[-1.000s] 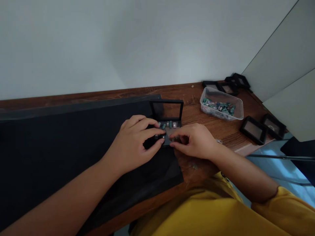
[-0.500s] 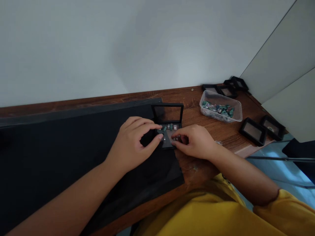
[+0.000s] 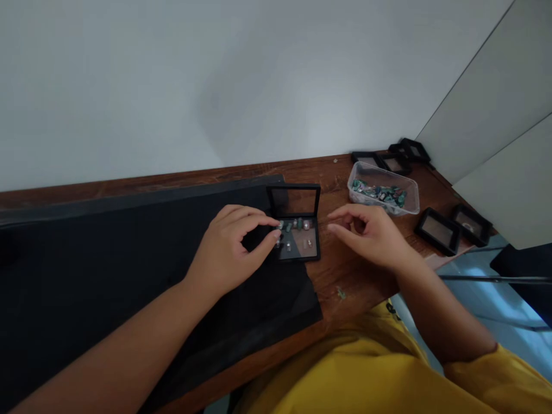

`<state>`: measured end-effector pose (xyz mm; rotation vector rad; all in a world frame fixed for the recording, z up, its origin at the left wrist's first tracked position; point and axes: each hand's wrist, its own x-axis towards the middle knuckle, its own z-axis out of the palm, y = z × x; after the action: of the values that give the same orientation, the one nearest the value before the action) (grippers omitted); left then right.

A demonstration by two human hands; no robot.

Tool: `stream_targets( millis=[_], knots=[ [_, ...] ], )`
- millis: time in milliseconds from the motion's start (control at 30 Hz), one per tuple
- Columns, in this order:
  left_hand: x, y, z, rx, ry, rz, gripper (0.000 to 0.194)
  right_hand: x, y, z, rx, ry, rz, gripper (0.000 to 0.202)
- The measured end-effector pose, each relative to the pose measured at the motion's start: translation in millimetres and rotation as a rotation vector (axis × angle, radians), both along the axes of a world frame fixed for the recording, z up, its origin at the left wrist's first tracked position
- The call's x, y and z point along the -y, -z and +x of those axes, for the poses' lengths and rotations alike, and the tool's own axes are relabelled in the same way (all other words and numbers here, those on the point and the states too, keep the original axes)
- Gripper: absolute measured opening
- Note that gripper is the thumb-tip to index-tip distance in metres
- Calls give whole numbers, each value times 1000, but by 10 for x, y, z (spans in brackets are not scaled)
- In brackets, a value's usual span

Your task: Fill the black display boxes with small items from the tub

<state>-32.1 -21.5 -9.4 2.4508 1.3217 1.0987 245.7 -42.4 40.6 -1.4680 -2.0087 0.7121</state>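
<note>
A small black display case [image 3: 318,238] lies with its clear-windowed lid [image 3: 295,201] raised at the back. Inside sit several small pieces, among them a green stone [image 3: 299,223], a pinkish square piece [image 3: 306,225] and silvery clear bits [image 3: 309,244]. My left hand [image 3: 230,247] reaches in from the left, thumb and forefinger curled against the case's left edge. Those fingertips hide part of that edge and a piece there. To the right of the case hovers my right hand [image 3: 366,233], thumb and forefinger apart, nothing visible between them.
A clear plastic tub [image 3: 409,195] of green and shiny pieces stands to the right. Other black cases [image 3: 437,231] lie beyond it and near the table's right edge. A black mat [image 3: 107,276] covers the left side of the wooden table [image 3: 353,293].
My right hand has come out of the display case and moved right, uncovering the silvery pieces at its front right. My left hand has shifted only slightly left.
</note>
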Motion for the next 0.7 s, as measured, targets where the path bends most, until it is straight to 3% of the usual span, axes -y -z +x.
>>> stream_targets(
  millis=[67, 167, 300, 500, 700],
  knots=[
    [-3, 3, 3, 10, 4, 7, 20, 87, -110, 197, 176, -4, -94, 24],
    [-7, 7, 7, 8, 6, 2, 21, 220, -207, 483, 417, 1, -98, 25],
    [-15, 26, 5, 2, 0, -4, 20, 306, -156, 663, 527, -5, -135, 24],
    [-35, 53, -11, 25, -64, -30, 18, 188, -5, 436, 386, -17, -60, 23],
    [-35, 52, 0, 35, -56, -42, 19, -21, 86, 231, 412, -47, -25, 19]
  ],
)
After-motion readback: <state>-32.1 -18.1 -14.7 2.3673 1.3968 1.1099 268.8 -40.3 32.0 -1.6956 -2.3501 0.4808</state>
